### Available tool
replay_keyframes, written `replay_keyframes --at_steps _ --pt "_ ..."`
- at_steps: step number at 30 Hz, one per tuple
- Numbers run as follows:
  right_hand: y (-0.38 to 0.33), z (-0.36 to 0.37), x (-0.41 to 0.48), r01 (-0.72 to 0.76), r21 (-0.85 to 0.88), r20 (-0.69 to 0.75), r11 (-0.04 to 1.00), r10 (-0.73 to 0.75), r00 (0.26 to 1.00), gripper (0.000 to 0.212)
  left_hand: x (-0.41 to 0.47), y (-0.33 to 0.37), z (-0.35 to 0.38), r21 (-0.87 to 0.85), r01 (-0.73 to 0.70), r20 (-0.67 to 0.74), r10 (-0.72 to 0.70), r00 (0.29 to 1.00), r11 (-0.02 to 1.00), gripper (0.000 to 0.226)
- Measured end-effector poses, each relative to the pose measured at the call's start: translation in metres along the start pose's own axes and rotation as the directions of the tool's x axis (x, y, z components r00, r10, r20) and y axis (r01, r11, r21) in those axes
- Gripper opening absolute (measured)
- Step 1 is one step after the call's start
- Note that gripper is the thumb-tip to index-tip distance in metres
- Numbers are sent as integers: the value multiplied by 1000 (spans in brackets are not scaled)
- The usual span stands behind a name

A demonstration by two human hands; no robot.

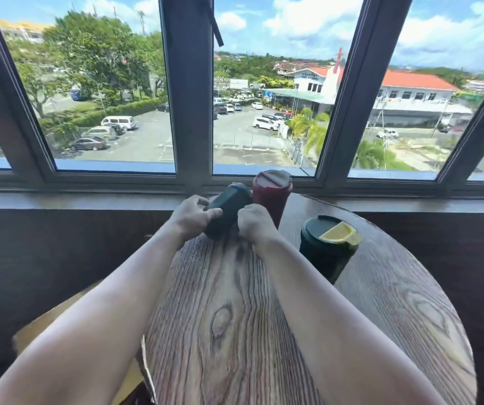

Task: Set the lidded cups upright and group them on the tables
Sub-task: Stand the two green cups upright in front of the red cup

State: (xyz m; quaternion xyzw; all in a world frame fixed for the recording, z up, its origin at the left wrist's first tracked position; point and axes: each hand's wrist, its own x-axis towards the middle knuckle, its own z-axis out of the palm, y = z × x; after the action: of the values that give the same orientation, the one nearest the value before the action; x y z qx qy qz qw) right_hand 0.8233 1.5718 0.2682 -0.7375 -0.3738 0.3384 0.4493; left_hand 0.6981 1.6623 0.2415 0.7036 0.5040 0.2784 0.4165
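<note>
A dark green lidded cup point(230, 206) leans tilted at the far edge of the round wooden table point(264, 317), its lid end pointing toward the window. My left hand point(192, 216) grips its left side and my right hand point(254, 225) holds its lower right side. Just behind it a dark red lidded cup point(271, 191) stands upright. To the right a second dark green cup point(327, 248) stands upright, its lid carrying a yellow flap.
A grey window sill point(88, 198) and dark wall panel run behind the table. A tan seat point(45, 325) shows below my left arm. Large window panes look onto a car park.
</note>
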Motion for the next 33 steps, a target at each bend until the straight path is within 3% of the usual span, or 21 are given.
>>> replay_keyframes --at_steps 3,6,12,16,19,23,26,30,33 --pt "1 7 -5 3 158 15 987 -6 1000 12 -15 -10 -4 -86 12 -30 -14 999 996 37" --pt "0 5 -17 21 286 14 958 -26 1000 27 -33 -18 -10 -169 -5 -37 -2 999 986 40" --pt "8 -7 -30 33 485 67 874 -75 995 13 -70 -31 -12 -120 -54 -49 49 998 991 54" --pt "18 -14 -46 79 457 57 886 -118 991 53 -102 -21 -1 49 -134 -56 136 989 990 77" --pt "28 -20 -56 114 410 29 905 -138 990 83 -123 -13 8 51 -155 -62 158 985 987 63" --pt "37 -28 -68 136 411 75 901 -182 980 51 -137 -10 13 47 -213 -164 218 962 976 50" --pt "42 -33 -75 158 410 119 898 -224 967 28 -142 -3 9 -64 -243 -225 223 948 968 56" --pt "41 -40 -83 207 390 126 897 -275 953 15 -146 7 2 -96 -317 -190 296 936 943 78" --pt "38 -44 -90 328 302 31 895 -353 935 8 -144 18 2 -7 -342 -104 339 935 940 81"
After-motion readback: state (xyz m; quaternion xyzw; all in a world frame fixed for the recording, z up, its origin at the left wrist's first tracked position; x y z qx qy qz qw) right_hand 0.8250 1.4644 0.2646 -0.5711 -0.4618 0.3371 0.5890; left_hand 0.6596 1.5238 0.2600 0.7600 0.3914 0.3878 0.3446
